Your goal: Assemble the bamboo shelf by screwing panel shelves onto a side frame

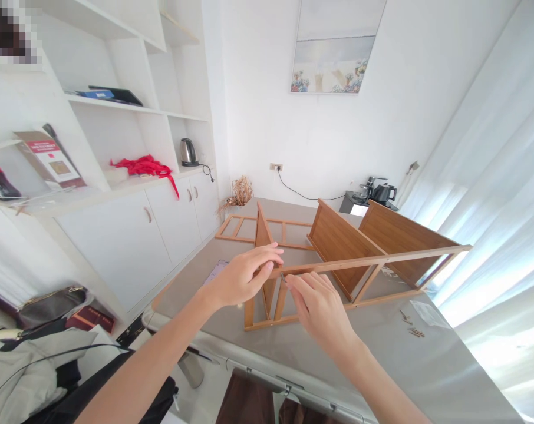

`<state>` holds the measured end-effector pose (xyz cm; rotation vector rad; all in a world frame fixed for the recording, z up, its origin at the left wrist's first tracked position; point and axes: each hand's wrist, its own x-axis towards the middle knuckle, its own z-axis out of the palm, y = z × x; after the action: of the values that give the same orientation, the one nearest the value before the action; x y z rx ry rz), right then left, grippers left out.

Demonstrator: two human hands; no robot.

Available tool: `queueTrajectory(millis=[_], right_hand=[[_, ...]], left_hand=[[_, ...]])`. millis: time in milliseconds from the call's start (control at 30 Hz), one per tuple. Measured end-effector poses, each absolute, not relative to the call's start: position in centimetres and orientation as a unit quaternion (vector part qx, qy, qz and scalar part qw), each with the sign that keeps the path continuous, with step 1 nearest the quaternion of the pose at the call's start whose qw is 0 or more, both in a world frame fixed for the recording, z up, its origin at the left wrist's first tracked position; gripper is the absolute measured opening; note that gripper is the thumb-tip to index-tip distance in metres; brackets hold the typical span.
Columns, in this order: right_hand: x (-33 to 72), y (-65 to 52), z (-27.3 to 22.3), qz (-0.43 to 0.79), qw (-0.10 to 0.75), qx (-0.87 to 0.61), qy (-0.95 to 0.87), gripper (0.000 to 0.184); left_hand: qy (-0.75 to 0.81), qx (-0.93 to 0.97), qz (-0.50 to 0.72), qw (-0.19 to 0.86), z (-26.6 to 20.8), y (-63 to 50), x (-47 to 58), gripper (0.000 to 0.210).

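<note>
Hands point(317, 300) at wooden frame point(359, 262); pinched metal piece point(283, 277) mostly hidden.

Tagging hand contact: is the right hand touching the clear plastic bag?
No: the right hand is at the wooden frame, apart from the bag.

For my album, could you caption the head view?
Left hand and right hand at a wooden rack on a grey table.

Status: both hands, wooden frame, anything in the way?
Left hand at upper rail's left end; right hand alongside, holding small metal piece. Wooden frame on grey table, three panels showing. Nothing visibly blocking the hands; small fasteners off to the right.
</note>
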<state>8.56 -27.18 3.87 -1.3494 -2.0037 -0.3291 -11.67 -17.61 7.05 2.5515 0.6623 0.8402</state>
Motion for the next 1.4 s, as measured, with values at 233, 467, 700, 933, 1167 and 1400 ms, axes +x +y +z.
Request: queueTrajectory(millis=[233,467,700,933,1167,1400], right_hand=[[8.0,-27.2,3.1,-0.138,0.383,-0.529,-0.744,0.022],[8.5,-27.2,2.4,-0.159,0.346,-0.547,-0.746,0.022],[9.4,-27.2,3.2,-0.149,0.386,-0.492,-0.766,0.022],[15.7,-33.0,-2.7,-0.073,0.47,-0.537,-0.697,0.017],[25.8,-39.9,-11.4,0.056,0.403,-0.807,-0.428,0.037],[33.3,-40.4,-11.5,0.057,0.415,-0.807,-0.416,0.047]], left_hand=[[0.249,0.902,0.293,0.195,7.0,-17.7,-11.5,0.032],[0.257,0.891,0.296,0.227,6.4,-17.4,-11.3,0.034],[0.259,0.856,0.326,0.305,5.8,-16.9,-11.2,0.031],[0.251,0.586,0.64,0.428,-1.0,-19.6,-11.5,0.034],[0.404,0.564,0.563,0.448,-11.3,-22.3,-12.1,0.059],[0.45,0.672,0.39,0.439,-12.5,-19.7,-10.8,0.052]])
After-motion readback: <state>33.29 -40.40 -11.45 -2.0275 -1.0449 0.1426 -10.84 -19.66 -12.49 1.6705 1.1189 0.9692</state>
